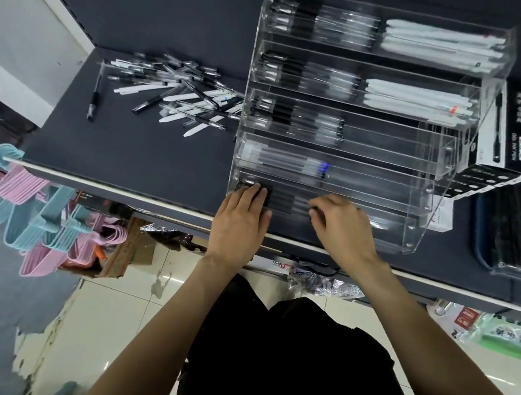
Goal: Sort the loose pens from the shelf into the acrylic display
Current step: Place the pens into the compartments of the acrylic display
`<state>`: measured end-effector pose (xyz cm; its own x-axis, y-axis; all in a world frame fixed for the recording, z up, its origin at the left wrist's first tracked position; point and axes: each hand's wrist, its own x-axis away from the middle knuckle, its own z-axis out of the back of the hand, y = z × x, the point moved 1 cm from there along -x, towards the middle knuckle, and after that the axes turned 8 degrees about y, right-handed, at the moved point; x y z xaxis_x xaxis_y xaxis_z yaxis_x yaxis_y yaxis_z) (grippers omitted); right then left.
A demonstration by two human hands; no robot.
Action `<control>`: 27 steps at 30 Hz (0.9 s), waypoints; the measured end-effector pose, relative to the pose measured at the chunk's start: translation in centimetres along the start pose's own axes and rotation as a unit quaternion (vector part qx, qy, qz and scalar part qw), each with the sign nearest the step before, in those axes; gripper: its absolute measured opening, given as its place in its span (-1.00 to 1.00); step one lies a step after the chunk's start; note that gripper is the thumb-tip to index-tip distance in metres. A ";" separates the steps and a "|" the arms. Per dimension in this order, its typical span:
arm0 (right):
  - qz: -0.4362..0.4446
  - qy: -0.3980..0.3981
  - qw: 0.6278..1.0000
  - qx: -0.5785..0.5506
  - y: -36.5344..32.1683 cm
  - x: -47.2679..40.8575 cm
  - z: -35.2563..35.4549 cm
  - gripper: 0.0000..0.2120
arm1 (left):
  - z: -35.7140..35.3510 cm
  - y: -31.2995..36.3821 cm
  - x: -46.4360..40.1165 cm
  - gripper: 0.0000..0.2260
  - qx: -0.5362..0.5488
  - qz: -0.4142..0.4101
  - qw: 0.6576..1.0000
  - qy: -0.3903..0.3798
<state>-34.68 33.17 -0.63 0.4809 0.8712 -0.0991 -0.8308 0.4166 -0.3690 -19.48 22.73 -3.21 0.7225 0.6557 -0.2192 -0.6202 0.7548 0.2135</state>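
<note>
- We see both hands at the lowest front tier of the tiered acrylic display, which stands on a dark shelf.
- The left hand lies flat, fingers straight and close together, its fingertips pressing on the black-capped ends of a row of pens lying in that front tier.
- The right hand sits just beside it to the right, fingers curled inward over the same tier; we cannot tell whether they pinch a pen.
- Upper tiers hold black-grip pens on the left and white pens on the right; one middle tier holds clear pens with blue marks.
- A heap of loose pens, black, clear and white, lies on the shelf left of the display, well apart from both hands.
- Boxed gel pens stand just right of the display; pink and blue hangers hang below the shelf edge.
</note>
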 end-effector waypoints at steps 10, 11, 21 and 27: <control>0.093 0.061 0.981 -0.158 -9.1 -2.5 3.2 -0.80 | 10.1 -7.1 2.8 -0.80 0.166 0.180 0.936 0.255; 0.110 0.038 0.983 -0.138 -10.7 -3.3 2.7 -0.79 | 10.4 -9.2 2.7 -0.82 0.176 0.211 0.924 0.267; 0.075 -0.052 0.992 0.083 -19.9 -14.5 -7.2 -0.62 | 7.0 -32.4 -7.2 -0.75 0.137 0.295 0.942 0.088; -0.041 -0.048 0.983 0.172 -18.6 -18.8 -10.1 -0.50 | 5.3 -35.4 -13.6 -0.52 0.105 0.238 0.966 -0.009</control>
<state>-25.46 6.43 -1.22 0.5354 0.8445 0.0125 -0.8438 0.5355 -0.0359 -5.74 -13.03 -2.78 0.3775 0.9255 -0.0318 -0.8092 0.3464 0.4746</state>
